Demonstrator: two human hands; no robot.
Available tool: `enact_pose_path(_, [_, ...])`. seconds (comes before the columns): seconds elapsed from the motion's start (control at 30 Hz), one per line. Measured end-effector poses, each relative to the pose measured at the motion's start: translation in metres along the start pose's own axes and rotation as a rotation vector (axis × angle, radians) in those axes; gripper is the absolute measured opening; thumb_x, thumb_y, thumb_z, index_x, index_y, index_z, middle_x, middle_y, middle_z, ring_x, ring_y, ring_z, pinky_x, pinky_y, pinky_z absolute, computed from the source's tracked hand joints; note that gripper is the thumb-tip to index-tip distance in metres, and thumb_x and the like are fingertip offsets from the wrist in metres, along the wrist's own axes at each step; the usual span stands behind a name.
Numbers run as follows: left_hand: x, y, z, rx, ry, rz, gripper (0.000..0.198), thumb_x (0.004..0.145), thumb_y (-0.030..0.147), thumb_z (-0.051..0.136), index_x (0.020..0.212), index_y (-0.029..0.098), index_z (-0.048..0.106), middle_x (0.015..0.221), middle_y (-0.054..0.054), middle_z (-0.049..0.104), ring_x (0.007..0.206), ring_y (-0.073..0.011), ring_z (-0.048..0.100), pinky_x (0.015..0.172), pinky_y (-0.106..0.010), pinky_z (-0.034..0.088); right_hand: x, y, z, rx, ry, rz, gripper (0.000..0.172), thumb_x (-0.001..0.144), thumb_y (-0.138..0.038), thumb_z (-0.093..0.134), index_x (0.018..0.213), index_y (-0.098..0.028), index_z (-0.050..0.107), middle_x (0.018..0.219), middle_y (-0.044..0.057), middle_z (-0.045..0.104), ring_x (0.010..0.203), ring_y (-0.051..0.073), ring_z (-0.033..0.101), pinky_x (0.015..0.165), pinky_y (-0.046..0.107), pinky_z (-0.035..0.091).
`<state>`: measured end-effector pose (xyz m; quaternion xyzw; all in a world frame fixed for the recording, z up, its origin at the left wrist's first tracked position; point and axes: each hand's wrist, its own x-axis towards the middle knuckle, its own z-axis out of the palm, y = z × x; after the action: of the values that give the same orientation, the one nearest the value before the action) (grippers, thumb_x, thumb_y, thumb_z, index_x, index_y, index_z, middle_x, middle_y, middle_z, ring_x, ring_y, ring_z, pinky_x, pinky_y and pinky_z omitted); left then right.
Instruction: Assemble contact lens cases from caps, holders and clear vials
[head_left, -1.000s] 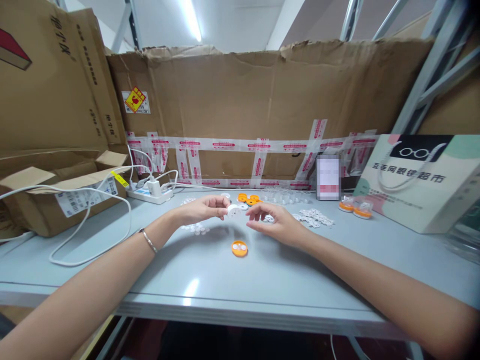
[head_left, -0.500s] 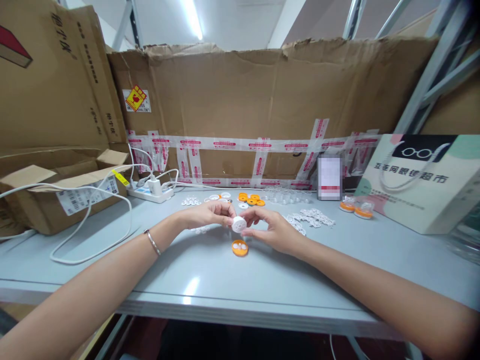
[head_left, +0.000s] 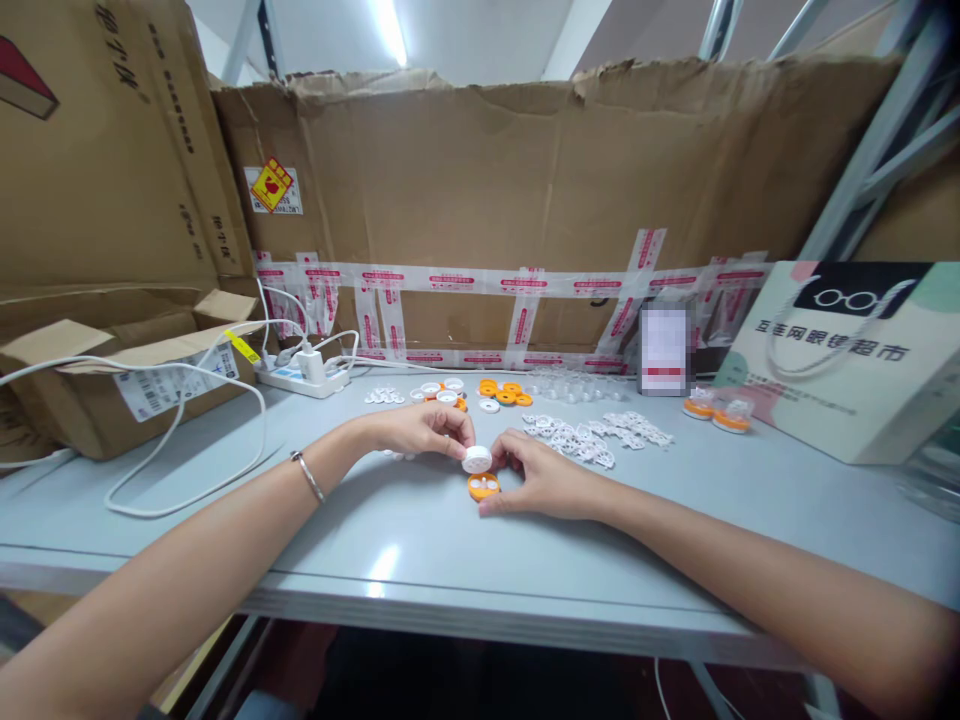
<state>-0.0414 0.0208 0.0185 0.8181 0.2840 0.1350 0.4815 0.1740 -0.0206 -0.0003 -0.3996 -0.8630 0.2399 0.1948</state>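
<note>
We lose the far rim of the orange cup (head_left: 484, 488) behind the white disc (head_left: 476, 460), and the left hand (head_left: 424, 430) hides some small white pieces (head_left: 402, 456). We cannot tell how firmly the right hand (head_left: 547, 480) touches the cup. The phone (head_left: 665, 346) is blurred out, and the print on the open box's label (head_left: 176, 382) is too small for us to read. The edges cut off both forearms (head_left: 202, 570), the paper bag (head_left: 817, 400) and a clear container (head_left: 934, 465).

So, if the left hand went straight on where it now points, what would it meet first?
Past the white disc it holds, the left hand would probably meet the right hand first, though depth is unclear.
</note>
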Motion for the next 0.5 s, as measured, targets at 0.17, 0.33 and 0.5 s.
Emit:
enact_pose_path(0.17, [-0.001,0.007,0.003,0.074,0.023,0.022,0.022,0.078,0.035,0.062,0.084,0.014,0.060,0.083,-0.002,0.061,0.079,-0.0124,0.054,0.072,-0.023,0.041,0.001,0.003,-0.001,0.030,0.024,0.048,0.042,0.053,-0.049,0.074,0.076,-0.018,0.057,0.083,0.002,0.054,0.073,0.016,0.049,0.064,0.026,0.039])
enact_pose_path(0.33, [-0.002,0.014,0.006,0.194,0.023,0.031,0.017,0.080,0.030,0.059,0.084,0.014,0.061,0.081,-0.002,0.062,0.077,-0.0122,0.054,0.070,-0.022,0.041,0.003,0.004,0.001,0.063,0.044,0.107,0.043,0.050,-0.049,0.075,0.076,-0.018,0.061,0.079,0.000,0.056,0.069,0.014,0.049,0.060,0.024,0.038])
enact_pose_path(0.5, [-0.003,0.019,0.008,0.276,0.031,0.062,0.014,0.080,0.026,0.058,0.085,0.014,0.062,0.082,-0.002,0.062,0.077,-0.0128,0.054,0.071,-0.023,0.041,0.005,0.005,0.000,0.116,0.008,0.151,0.045,0.048,-0.051,0.075,0.078,-0.018,0.063,0.074,-0.001,0.056,0.066,0.013,0.049,0.057,0.023,0.034])
